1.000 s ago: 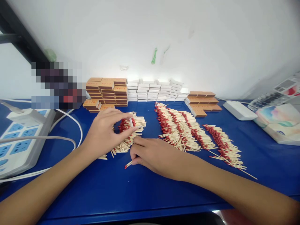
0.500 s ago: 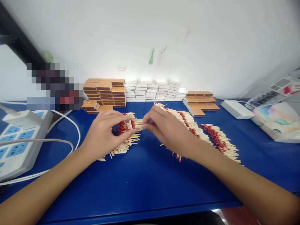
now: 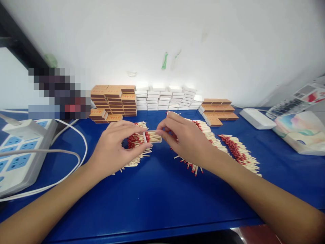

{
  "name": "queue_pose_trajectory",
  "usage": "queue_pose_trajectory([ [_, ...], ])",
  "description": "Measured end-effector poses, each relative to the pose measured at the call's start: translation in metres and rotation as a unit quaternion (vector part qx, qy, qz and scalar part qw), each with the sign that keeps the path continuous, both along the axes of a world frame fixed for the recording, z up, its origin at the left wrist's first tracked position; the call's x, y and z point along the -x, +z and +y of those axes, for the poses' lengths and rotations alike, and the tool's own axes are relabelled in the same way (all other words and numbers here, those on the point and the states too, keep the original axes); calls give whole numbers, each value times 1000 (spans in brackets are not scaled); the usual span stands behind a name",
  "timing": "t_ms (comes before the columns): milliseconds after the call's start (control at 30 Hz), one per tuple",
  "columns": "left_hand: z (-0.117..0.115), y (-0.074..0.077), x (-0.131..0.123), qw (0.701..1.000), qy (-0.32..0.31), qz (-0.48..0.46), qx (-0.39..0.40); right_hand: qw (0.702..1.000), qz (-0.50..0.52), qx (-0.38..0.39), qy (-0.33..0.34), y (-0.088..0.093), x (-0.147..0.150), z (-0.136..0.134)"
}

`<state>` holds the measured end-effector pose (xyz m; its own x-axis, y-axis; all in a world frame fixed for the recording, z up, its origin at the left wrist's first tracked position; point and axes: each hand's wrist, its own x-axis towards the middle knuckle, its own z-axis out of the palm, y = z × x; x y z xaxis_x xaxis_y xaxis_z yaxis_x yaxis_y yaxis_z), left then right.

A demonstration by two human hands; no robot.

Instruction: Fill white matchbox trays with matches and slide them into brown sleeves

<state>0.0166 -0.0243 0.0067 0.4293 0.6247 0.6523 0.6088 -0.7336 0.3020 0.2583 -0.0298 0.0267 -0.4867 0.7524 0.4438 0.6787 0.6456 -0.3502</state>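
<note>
Where the two meet over the blue table [image 3: 157, 200], left hand [image 3: 114, 147] and right hand [image 3: 189, 140] pinch opposite ends of a matchbox tray [image 3: 153, 137] packed with red-tipped sticks, just above loose matches [image 3: 138, 157].

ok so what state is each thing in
small white cardboard tray, filled, pinched at both ends
left hand, shut on tray's left end
right hand, shut on its right end
loose red-tipped wooden matches, lying in heaps
orange cardboard matchboxes, stacked
white cardboard boxes, stacked
</note>
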Motion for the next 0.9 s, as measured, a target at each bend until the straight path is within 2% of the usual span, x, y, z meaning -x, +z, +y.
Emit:
queue_pose_trajectory([
  [100,3,2,2,999,41,-19,6,999,36,-33,-4,-2,2,-2],
  [167,5,3,4,997,67,-32,13,999,26,-31,12,-7,5,-5],
  [333,7,5,5,995,93,-43,12,994,-71,55,59,-22,15,-12],
  [500,7,5,5,995,87,-37,9,988,-97,95,76,-30,19,-13],
  [633,6,4,6,995,87,-36,13,984,-128,106,71,-26,20,-14],
  [900,8,3,6,996,82,-32,11,960,-245,125,47,-2,9,-16],
])
